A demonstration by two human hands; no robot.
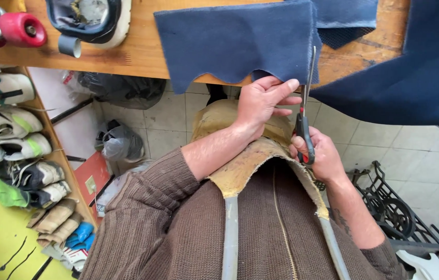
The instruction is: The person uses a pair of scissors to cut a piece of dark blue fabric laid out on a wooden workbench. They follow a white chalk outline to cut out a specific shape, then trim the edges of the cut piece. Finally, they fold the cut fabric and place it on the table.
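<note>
Head cam: right hand point(323, 153) gripped scissors point(305, 111), blades up along navy fabric point(237, 41) edge; left hand point(261, 101) pinched fabric's lower edge just beside blades.

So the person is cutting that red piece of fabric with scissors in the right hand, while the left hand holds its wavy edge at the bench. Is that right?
Not quite: the fabric is dark blue, not red. The head view shows it lying over the wooden bench, the left hand holding its wavy lower edge and the right hand working the scissors up along its right side.
</note>
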